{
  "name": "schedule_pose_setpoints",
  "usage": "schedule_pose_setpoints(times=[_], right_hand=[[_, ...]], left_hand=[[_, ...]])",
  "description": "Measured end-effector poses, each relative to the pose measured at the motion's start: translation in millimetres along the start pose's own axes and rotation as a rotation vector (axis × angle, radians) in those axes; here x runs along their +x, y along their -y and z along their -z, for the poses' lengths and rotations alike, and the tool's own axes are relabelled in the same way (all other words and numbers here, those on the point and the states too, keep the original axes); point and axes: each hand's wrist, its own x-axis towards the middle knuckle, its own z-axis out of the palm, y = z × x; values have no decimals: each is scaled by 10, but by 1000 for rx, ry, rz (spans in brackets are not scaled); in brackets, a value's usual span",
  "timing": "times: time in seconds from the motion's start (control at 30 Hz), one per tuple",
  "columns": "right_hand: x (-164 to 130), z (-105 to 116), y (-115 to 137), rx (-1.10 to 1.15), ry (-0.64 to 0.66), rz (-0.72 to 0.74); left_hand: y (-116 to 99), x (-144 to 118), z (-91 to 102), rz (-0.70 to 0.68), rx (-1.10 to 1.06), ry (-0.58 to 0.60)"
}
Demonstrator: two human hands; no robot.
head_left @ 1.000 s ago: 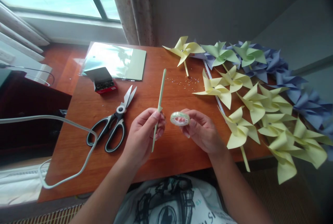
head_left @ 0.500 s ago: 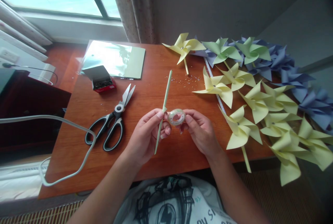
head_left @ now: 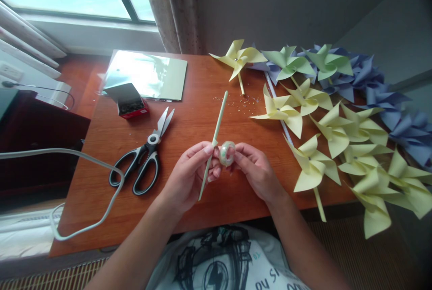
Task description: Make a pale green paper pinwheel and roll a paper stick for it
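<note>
My left hand point(head_left: 191, 175) pinches a thin pale green paper stick point(head_left: 218, 124) that slants up and to the right over the wooden table point(head_left: 216, 204). My right hand point(head_left: 257, 171) holds a small roll of clear tape point(head_left: 227, 153) on edge, pressed against the stick right beside my left fingertips. The two hands almost touch above the table's front middle.
Black-handled scissors point(head_left: 145, 155) lie left of my hands, a small open box point(head_left: 130, 101) and a shiny sheet point(head_left: 146, 75) behind them. Yellow, green and blue paper pinwheels point(head_left: 337, 119) cover the right side. Tiny beads point(head_left: 239, 100) are scattered mid-table. A white cable point(head_left: 84, 159) loops at the left.
My right hand has brought the tape roll leftward against the stick and turned it on edge. The stick's top has tilted further right.
</note>
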Motion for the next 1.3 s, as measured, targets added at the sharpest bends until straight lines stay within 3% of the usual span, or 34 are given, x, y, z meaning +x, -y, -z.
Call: schedule_pose_setpoints(times=[0.47, 0.6, 0.8, 0.93, 1.1, 1.3], right_hand=[[-23, -50, 126, -167, 88, -97], [-21, -95, 105, -278, 66, -51], [-34, -123, 30, -440, -198, 189], [-40, -147, 57, -442, -129, 312], [-27, -187, 47, -394, -31, 282], [-55, -227, 46, -395, -53, 294]], left_hand=[[27, 9, 26, -3, 88, -12], [34, 26, 40, 13, 27, -47], [40, 33, 41, -2, -24, -87], [47, 38, 33, -2, -35, -78], [51, 32, 28, 14, -48, -51], [61, 24, 34, -17, 6, -87]])
